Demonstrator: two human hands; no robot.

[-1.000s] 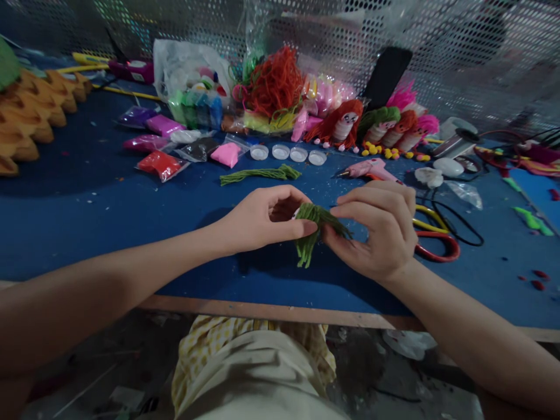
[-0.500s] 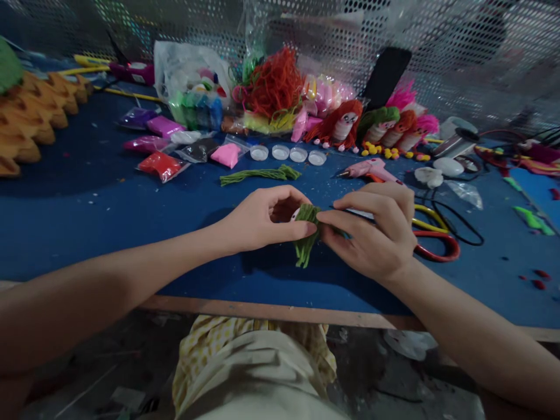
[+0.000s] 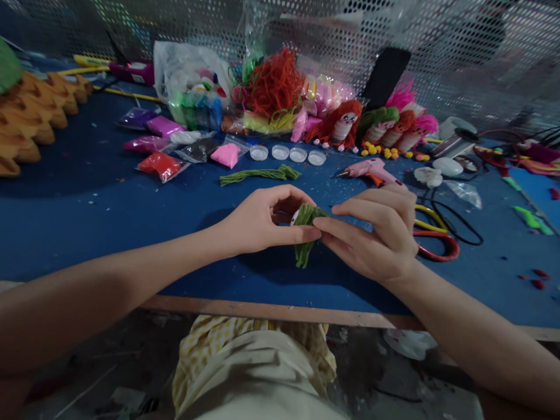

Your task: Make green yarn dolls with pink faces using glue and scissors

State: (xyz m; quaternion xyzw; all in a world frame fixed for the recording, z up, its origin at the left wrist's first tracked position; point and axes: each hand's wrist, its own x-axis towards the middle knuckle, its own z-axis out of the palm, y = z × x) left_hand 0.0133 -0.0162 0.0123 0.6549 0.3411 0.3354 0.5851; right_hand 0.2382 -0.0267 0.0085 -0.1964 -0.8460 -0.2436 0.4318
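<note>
My left hand (image 3: 271, 220) is wrapped round a small doll head with green yarn hair (image 3: 305, 248), whose white face shows at its left side. The strands hang down below my left thumb. Touching the yarn from the right, my right hand (image 3: 378, 233) has its thumb and forefinger pinched at the hair. A bundle of green yarn (image 3: 260, 174) lies on the blue table beyond my hands. Scissors with a red and a yellow handle (image 3: 440, 245) lie partly behind my right hand.
A pink glue gun (image 3: 371, 168) lies beyond my right hand. Farther back are small clear dishes (image 3: 298, 154), bagged clay (image 3: 161, 166), red yarn (image 3: 275, 81) and several yarn-haired dolls (image 3: 345, 123). An orange egg tray (image 3: 37, 116) stands at the left.
The dark, thin thing between my right fingers no longer shows. My right fingers have shifted slightly on the green hair, and my left hand has hardly moved.
</note>
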